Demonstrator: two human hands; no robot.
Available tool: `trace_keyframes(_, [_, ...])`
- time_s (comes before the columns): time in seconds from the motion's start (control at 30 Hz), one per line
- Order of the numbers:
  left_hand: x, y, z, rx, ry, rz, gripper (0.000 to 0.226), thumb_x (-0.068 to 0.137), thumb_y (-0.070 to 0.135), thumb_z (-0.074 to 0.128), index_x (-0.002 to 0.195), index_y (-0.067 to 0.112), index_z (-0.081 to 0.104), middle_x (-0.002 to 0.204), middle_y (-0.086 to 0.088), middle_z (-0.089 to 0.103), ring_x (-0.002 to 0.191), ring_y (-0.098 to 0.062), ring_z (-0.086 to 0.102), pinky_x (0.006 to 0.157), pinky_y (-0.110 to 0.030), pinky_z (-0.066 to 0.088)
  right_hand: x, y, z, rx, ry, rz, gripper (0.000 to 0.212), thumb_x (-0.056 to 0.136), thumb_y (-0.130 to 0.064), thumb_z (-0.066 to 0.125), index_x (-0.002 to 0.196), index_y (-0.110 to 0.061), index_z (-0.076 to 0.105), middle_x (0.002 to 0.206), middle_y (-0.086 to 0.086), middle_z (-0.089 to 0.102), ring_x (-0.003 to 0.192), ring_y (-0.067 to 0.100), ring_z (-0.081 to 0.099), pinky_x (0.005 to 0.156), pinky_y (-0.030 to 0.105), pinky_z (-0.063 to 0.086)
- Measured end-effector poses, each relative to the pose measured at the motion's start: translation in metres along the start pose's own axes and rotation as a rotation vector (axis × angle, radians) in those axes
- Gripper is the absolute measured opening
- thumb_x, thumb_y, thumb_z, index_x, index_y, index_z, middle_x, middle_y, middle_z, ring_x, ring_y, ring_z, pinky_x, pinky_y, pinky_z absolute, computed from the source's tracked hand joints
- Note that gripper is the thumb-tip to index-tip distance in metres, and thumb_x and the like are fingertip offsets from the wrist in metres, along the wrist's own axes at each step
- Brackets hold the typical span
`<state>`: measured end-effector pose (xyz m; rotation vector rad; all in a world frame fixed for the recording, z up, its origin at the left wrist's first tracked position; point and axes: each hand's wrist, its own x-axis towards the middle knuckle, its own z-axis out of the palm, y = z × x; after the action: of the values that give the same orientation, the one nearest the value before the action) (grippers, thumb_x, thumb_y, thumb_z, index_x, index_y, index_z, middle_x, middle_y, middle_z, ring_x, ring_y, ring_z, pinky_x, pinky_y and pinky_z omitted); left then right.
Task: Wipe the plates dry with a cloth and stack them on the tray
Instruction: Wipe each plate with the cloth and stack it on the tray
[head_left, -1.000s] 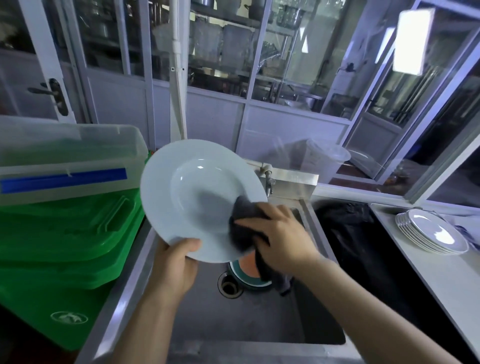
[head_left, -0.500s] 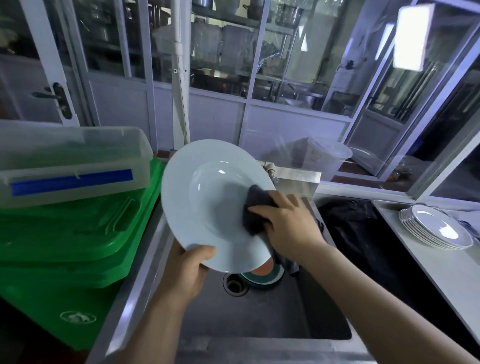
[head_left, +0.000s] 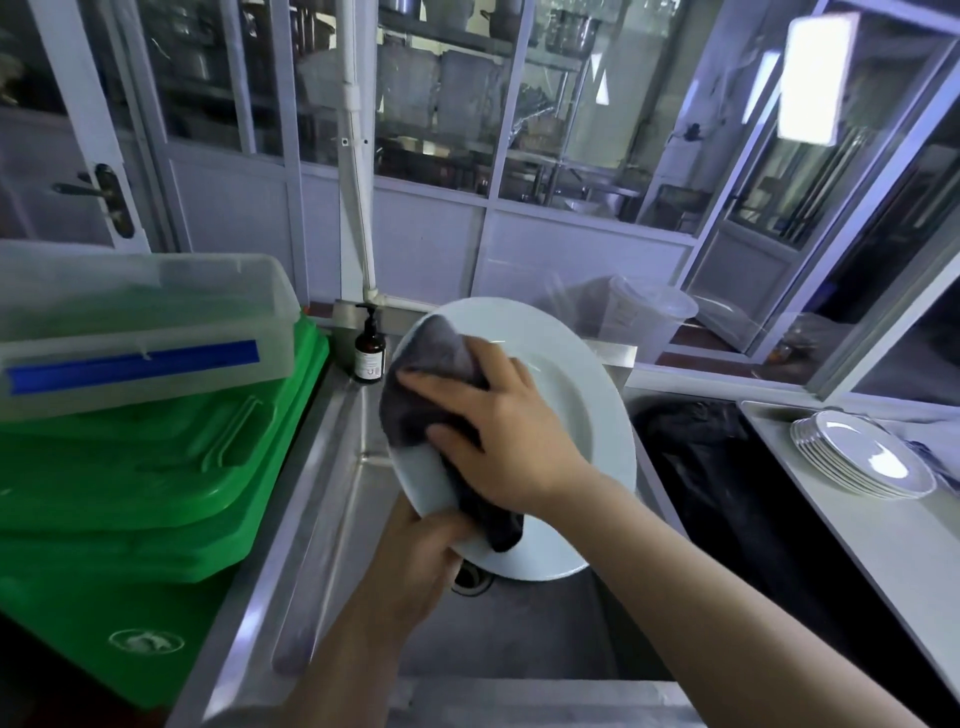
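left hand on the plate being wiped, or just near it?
Touching. Head view: the left hand grips the white plate at its lower rim, over the sink.

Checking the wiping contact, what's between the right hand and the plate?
The grey cloth, pressed by the right hand against the white plate, per the head view.
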<state>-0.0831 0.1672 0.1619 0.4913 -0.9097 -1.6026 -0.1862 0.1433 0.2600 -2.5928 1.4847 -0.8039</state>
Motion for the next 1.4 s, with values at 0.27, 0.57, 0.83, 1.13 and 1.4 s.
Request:
trace_keyframes(0.27, [0.006, 0.000, -0.018, -0.096, 0.002, 0.073, 0.050, 0.067, -0.005, 0.066, 0.110, 0.019, 0.073, 0.109, -0.009, 0.073, 0.105, -0.023, 0.068, 0.077, -0.028, 0.056, -0.016, 0.004, -0.002, -0.088, -0.249, -0.162, 0.049, 0.088, -0.019, 0.051, 0.131, -0.043, 0.056, 0.141, 0.007, 0.042, 0.111, 0.036, 0.044, 0.090, 0.049, 0.045])
trace_keyframes(0.57, [0.008, 0.004, -0.013, -0.376, 0.036, -0.018, 0.071, 0.056, 0.058, 0.086, 0.111, 0.014, 0.074, 0.120, -0.012, 0.069, 0.113, -0.024, 0.065, 0.082, -0.033, 0.056, -0.025, 0.003, -0.005, -0.235, -0.249, -0.239, 0.044, 0.085, -0.032, 0.038, 0.115, -0.050, 0.065, 0.136, 0.001, 0.052, 0.105, 0.032, 0.053, 0.080, 0.042, 0.046])
trace_keyframes(0.83, [0.014, 0.005, -0.014, -0.302, 0.225, 0.071, 0.042, 0.072, 0.009, 0.050, 0.109, 0.014, 0.071, 0.099, -0.008, 0.075, 0.090, -0.023, 0.072, 0.069, -0.030, 0.058, -0.056, 0.042, -0.025, -0.215, -0.251, -0.108, 0.053, 0.068, -0.010, 0.058, 0.107, -0.043, 0.072, 0.135, 0.001, 0.056, 0.111, 0.036, 0.056, 0.088, 0.049, 0.047])
trace_keyframes(1.13, [0.013, 0.006, 0.014, -0.123, 0.208, 0.037, 0.053, 0.059, 0.001, 0.048, 0.105, 0.017, 0.067, 0.095, -0.007, 0.074, 0.092, -0.027, 0.069, 0.079, -0.043, 0.057, -0.061, 0.080, -0.033, -0.355, -0.097, 0.215, 0.050, 0.080, -0.015, 0.057, 0.120, -0.044, 0.064, 0.136, 0.000, 0.049, 0.115, 0.035, 0.045, 0.090, 0.041, 0.039])
trace_keyframes(1.4, [0.012, -0.006, 0.029, 0.030, 0.157, -0.059, 0.051, 0.055, -0.001, 0.050, 0.101, 0.010, 0.067, 0.084, -0.007, 0.075, 0.078, -0.022, 0.072, 0.062, -0.032, 0.058, -0.050, 0.088, -0.022, -0.268, 0.066, 0.303, 0.049, 0.088, -0.015, 0.055, 0.131, -0.039, 0.057, 0.142, 0.001, 0.044, 0.117, 0.033, 0.044, 0.097, 0.043, 0.042])
